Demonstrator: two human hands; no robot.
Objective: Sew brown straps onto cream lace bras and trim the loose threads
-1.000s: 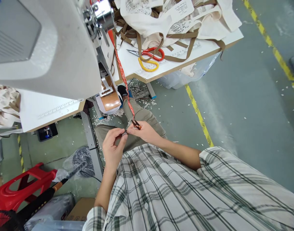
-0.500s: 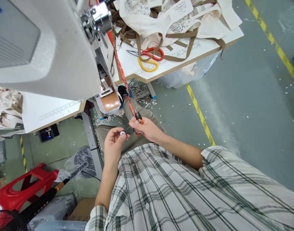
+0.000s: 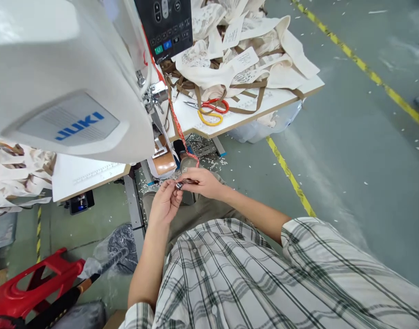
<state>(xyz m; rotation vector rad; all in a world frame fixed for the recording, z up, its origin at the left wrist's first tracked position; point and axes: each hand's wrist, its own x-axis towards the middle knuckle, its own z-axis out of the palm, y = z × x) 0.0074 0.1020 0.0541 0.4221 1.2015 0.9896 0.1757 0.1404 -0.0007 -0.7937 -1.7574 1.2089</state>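
Observation:
My left hand (image 3: 165, 201) is closed, its fingertips pinching a small, shiny round bobbin (image 3: 179, 185) over my lap. My right hand (image 3: 204, 183) meets it from the right, with its fingertips touching or almost touching the bobbin. Curled in the right hand are the thread snips (image 3: 190, 182), mostly hidden by the fingers. A braided orange cord (image 3: 177, 123) runs from the snips up beside the sewing machine (image 3: 75, 68). Whether thread hangs from the bobbin is too small to see.
Scissors (image 3: 212, 112) with red and yellow handles lie on the white table (image 3: 192, 123). Cream garments with brown straps (image 3: 230, 64) are heaped behind them. More fabric (image 3: 20, 173) lies at the left. A red stool (image 3: 34, 288) stands low left. Scraps litter the floor.
My hands have come together at the bobbin, after being slightly apart with thread between them. The snips' blades have turned down into my right hand. The view has tilted up, showing the machine's control panel.

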